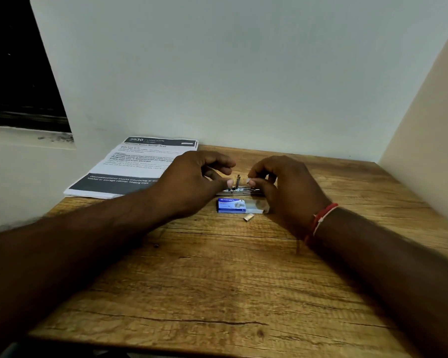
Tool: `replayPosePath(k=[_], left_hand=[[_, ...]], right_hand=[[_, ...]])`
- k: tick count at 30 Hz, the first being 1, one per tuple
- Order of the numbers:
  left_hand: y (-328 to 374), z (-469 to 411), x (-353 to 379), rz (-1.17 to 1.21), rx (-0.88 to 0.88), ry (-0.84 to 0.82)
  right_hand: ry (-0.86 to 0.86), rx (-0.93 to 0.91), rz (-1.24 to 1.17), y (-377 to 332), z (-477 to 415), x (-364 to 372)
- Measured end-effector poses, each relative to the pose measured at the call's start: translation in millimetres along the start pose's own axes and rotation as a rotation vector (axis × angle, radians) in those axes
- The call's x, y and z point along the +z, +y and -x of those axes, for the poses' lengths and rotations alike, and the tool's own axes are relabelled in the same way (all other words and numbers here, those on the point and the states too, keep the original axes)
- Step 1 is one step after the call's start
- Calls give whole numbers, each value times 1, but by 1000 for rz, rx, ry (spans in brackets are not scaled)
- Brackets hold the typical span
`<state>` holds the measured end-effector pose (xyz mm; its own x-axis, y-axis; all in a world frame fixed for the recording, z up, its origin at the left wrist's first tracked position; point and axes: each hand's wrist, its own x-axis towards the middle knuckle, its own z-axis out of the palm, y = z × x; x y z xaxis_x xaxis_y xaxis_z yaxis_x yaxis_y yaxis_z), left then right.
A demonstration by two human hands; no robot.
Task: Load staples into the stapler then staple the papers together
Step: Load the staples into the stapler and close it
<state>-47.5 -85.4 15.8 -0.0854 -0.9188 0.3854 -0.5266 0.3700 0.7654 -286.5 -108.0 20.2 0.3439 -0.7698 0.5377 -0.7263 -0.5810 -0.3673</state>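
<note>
A small metal stapler (239,188) lies opened on the wooden table (217,280), its staple channel facing up. My left hand (192,179) has its thumb tip against the stapler's left end, fingers curled above. My right hand (285,184) pinches a small pale strip of staples (249,180) just above the stapler's right part. In front of the stapler lies a blue staple box (232,205), its inner tray slid out to the right. A short loose strip of staples (249,217) lies near the box. A stack of printed papers (137,167) rests at the back left.
A white wall rises right behind the table, and a cream side panel (424,151) closes the right side. A dark window (16,73) sits at the upper left. The papers overhang the table's left edge slightly.
</note>
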Motion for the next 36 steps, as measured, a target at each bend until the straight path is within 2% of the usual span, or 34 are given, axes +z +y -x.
replayPosePath(k=[6, 18, 36], left_hand=[[4, 4, 1, -100, 22, -61], [14, 10, 1, -185, 85, -100], [15, 10, 1, -211, 97, -102]], right_hand=[[-119, 20, 65, -3, -5, 4], [-156, 50, 81, -2, -5, 2], [-156, -16, 150, 0, -4, -4]])
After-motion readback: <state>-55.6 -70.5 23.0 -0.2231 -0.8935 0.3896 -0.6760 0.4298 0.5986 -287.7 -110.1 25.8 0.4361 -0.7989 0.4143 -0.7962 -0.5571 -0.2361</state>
